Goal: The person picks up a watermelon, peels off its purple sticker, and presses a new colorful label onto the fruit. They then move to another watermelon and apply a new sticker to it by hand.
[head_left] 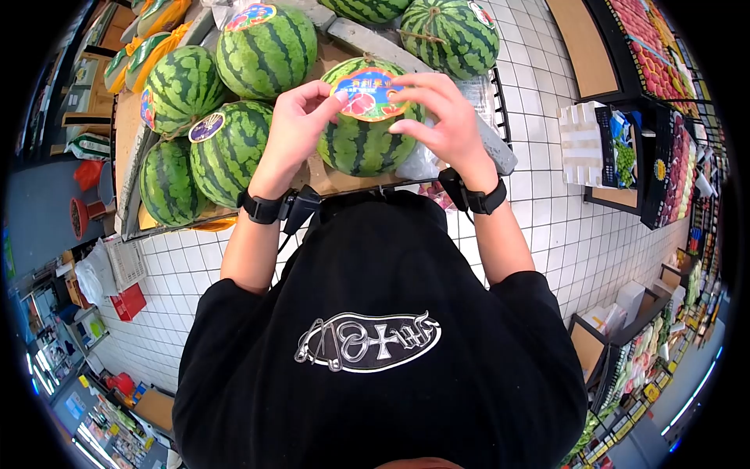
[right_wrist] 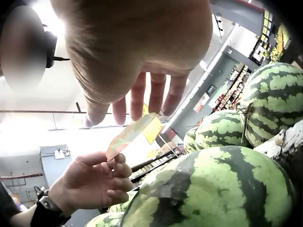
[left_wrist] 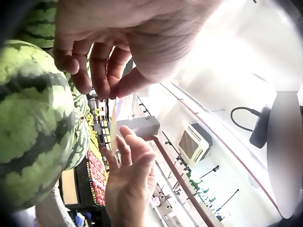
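An oval label sticker point(head_left: 364, 97), blue and red with a scalloped edge, is held over a striped watermelon point(head_left: 361, 148) at the front of the stall. My left hand point(head_left: 297, 121) pinches the sticker's left edge between thumb and fingertips. At the opposite edge, my right hand point(head_left: 449, 121) has its fingers extended and its thumb well apart from them, fingertips right at the rim. Seen edge-on in the right wrist view, the sticker point(right_wrist: 130, 135) stands off the watermelon's skin point(right_wrist: 213, 189), its pale back showing.
Several more watermelons lie on the stall, one with a dark oval label point(head_left: 207, 127) and one with a colourful label point(head_left: 251, 17). Grey beams point(head_left: 492, 148) edge the stall. Fruit shelves and a white crate point(head_left: 582, 144) stand to the right across the tiled floor point(head_left: 539, 180).
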`<action>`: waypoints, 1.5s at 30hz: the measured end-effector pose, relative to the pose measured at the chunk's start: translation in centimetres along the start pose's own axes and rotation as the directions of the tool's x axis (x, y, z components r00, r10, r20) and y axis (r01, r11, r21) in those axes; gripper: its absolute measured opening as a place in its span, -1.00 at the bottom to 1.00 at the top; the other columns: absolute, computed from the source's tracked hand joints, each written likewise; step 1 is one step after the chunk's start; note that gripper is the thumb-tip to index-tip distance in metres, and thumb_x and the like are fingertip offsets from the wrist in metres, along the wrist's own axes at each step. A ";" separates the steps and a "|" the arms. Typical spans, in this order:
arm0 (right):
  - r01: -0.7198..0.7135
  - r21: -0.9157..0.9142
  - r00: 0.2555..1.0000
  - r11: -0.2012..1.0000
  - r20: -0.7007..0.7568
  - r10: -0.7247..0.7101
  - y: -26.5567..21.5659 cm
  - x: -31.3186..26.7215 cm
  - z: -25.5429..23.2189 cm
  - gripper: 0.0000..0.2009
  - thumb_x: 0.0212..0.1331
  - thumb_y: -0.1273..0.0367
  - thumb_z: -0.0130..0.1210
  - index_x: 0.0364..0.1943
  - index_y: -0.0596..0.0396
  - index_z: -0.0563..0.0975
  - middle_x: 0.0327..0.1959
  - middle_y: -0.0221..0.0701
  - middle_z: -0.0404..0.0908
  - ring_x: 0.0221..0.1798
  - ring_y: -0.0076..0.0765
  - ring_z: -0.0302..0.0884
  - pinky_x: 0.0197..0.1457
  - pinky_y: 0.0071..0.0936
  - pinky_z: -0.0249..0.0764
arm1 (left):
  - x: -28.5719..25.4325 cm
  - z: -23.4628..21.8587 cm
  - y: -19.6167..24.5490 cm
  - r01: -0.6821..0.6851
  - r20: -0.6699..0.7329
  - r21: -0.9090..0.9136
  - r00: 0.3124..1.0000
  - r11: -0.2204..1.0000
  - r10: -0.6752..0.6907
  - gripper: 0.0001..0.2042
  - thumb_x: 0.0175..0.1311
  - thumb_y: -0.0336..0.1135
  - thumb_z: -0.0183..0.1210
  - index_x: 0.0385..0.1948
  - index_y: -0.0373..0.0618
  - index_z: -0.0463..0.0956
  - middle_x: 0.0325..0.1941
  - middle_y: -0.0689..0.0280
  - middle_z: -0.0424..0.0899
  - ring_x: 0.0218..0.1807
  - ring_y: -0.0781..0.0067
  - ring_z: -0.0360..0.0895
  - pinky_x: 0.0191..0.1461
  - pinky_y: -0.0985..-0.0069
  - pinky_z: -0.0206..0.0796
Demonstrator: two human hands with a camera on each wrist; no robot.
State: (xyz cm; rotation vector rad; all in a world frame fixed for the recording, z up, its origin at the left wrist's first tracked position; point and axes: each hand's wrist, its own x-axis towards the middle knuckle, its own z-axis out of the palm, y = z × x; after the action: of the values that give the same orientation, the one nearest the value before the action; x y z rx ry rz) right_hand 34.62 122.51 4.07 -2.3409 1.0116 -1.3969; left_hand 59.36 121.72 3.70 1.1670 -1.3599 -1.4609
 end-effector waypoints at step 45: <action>-0.845 0.156 0.535 0.512 0.277 0.798 2.5 -3.0 2.5 -0.76 0.36 0.27 0.27 -0.23 0.22 0.67 -0.44 -0.43 0.72 -0.43 -0.59 0.64 -0.35 -0.59 0.51 | 1.1 -0.7 -4.2 0.024 -0.111 0.334 0.994 0.942 0.014 -0.75 0.34 -0.23 0.35 -0.39 -0.27 0.67 -0.56 0.41 0.66 -0.48 0.73 0.49 -0.37 0.60 0.34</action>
State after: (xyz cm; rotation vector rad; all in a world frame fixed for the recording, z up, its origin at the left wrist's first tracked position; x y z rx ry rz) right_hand 34.75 122.31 -0.53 -1.3559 1.4805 -0.8266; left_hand 59.94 120.93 -0.59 1.4441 -1.5675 -1.1743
